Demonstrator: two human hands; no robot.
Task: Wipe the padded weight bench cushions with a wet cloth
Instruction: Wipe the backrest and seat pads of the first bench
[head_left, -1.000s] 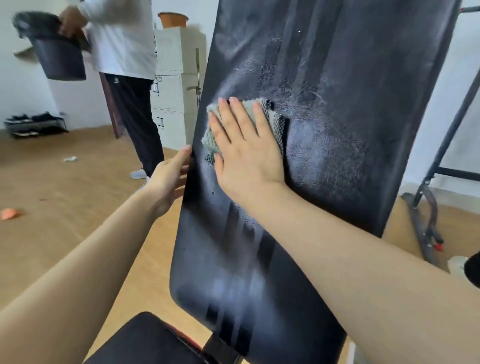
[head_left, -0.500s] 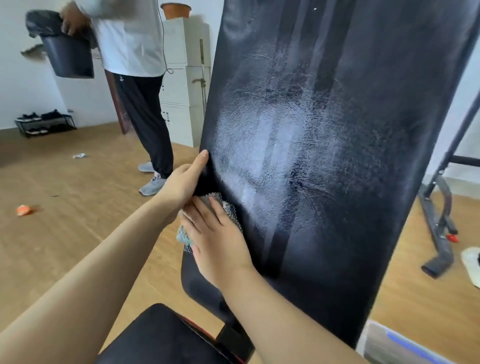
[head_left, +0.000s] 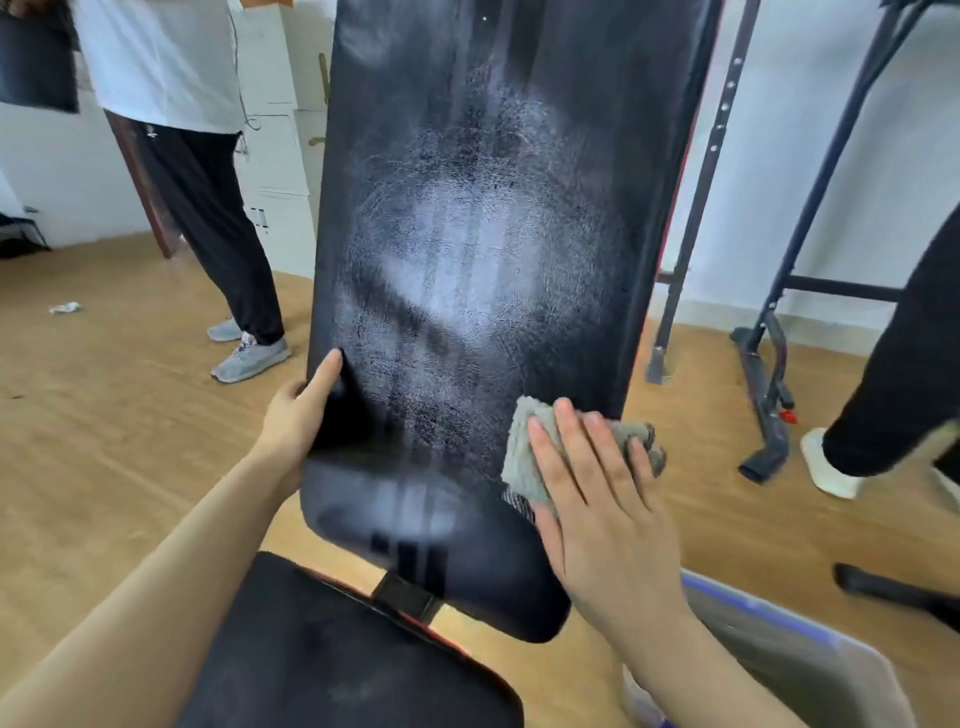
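- Backrest cushion (head_left: 467, 234): tall, upright, black vinyl-like skin with rounded lower corners; the centre of its face carries a pale smeared haze with vertical streaks and a fine crackled texture. This reads as a wet film, so most of the face looks already passed over
- Cloth (head_left: 519, 457): grey, nubbly and wadded; it sits at the lower right edge of the backrest cushion, with one fold hanging out past that edge
- Right hand (head_left: 597, 499): flat, fingers straight and close together, pressing the cloth against the backrest cushion; it grips nothing
- Left hand (head_left: 296, 415): on the lower left edge of the backrest cushion, thumb lying on the front face, fingers wrapped round behind and out of sight; seems to brace it
- Seat cushion (head_left: 322, 649): just below the backrest cushion, black, matt and duller, no wet sheen visible; judged not yet wiped
- Progress, as a judgement: backrest nearly done apart from its bottom lip and right margin; seat and side edges left, so roughly halfway
- Around: wooden floor (head_left: 104, 415) beneath; steel rack frame (head_left: 841, 288) right of the backrest cushion; person in a white shirt (head_left: 156, 62) left of it
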